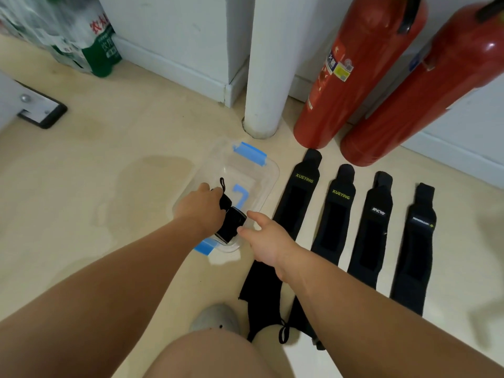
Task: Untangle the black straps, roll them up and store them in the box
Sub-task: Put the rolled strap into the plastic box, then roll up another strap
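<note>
A clear plastic box point(268, 173) with blue clips lies on the floor at centre. My left hand point(203, 211) grips a rolled black strap point(230, 222) inside the box, its thin loop sticking up. My right hand point(266, 238) hovers just right of the roll with fingers spread, one fingertip touching it. Several black straps lie flat side by side on the floor to the right, the nearest point(298, 197) marked XUEYING, then another point(336, 211). One more strap point(263, 293) lies under my right forearm.
Two red fire extinguishers point(351, 75) lean at the wall behind the straps. A white pipe point(266, 77) stands behind the box. Wrapped water bottles point(90, 42) sit at the back left. My knee and a grey shoe point(215, 319) are at the bottom.
</note>
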